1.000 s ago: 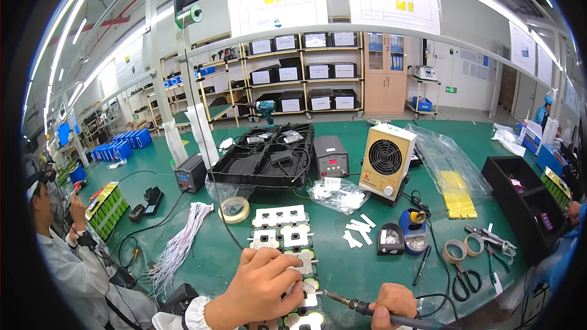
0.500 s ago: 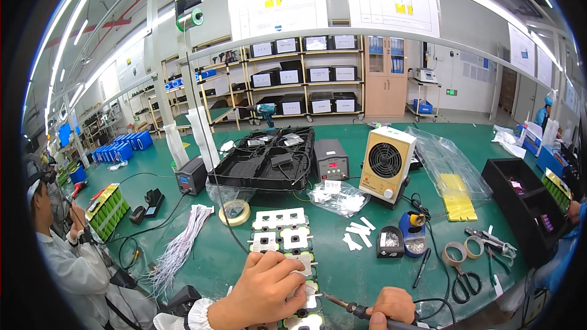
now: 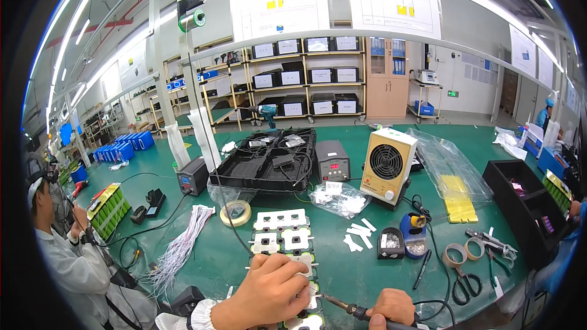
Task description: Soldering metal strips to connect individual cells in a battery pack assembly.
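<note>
While my left hand (image 3: 272, 296) lies flat and loosely curled over the near end of the battery pack (image 3: 284, 250), pressing down without gripping, my right hand (image 3: 391, 308) is closed around the handle of a soldering iron (image 3: 345, 307), whose tip points left toward the pack's near cells. The pack sits on the green bench (image 3: 342, 269) right in front of me, a long block of cells capped with white nickel plates, running away from me toward the black tray (image 3: 269, 162).

I judge the pack dense and rigid, heavy for its size, and not something to lift by the thin plates, which look bendable and sharp-edged. Steadying it from above or taking it by the long sides seems safest. The iron is light and stiff, but its metal tip is surely hot, so the grip belongs well back on the dark handle. Its cord trails right, near the blue tip-cleaner stand (image 3: 416, 235). A roll of tape (image 3: 236, 212) lies to the pack's far left.
</note>
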